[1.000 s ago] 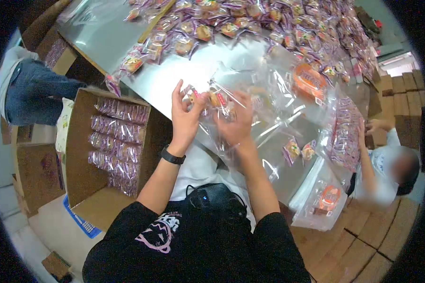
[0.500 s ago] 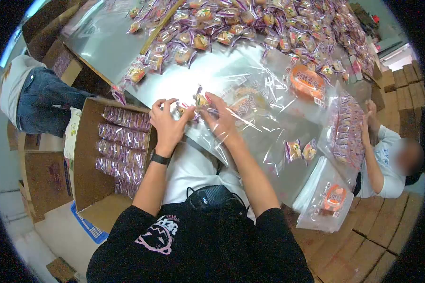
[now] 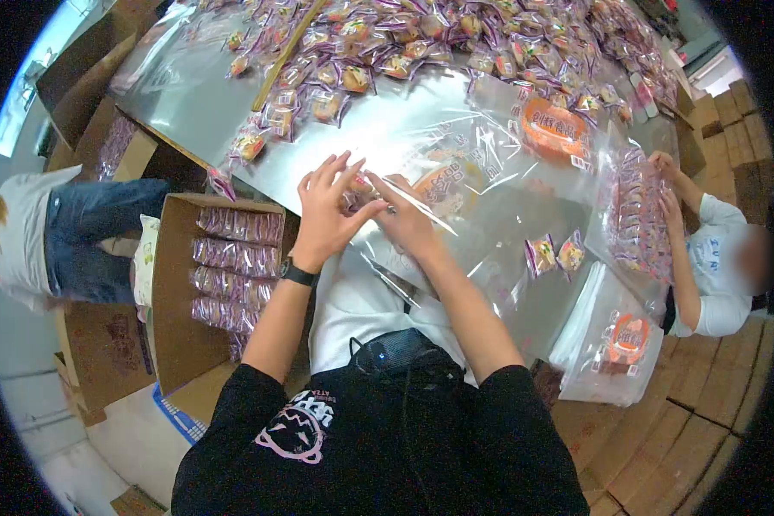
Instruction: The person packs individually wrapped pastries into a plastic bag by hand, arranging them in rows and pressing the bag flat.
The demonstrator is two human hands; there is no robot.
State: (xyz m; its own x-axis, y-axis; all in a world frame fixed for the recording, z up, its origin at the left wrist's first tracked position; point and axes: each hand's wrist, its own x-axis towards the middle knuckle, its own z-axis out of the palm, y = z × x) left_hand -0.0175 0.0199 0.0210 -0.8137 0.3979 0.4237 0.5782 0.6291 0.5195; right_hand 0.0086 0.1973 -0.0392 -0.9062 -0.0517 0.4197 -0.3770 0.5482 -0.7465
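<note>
Both of my hands are close together over the near edge of the metal table. My left hand has its fingers spread and curved around a small wrapped pastry, partly hidden by the fingers. My right hand is bent at the same spot, its fingertips hidden behind a fold of clear plastic. A large clear bag with orange print lies under and beside my right hand. Two wrapped pastries rest to the right on the plastic.
Many wrapped pastries cover the far table. An open carton with packed rows stands left. Stacked printed bags lie right. A co-worker at right touches a filled bag; another person stands left.
The view has shifted slightly. My hands have drawn closer together around the small pastry. The co-worker at right has both hands on the filled bag, and the person at left has shifted in view.
</note>
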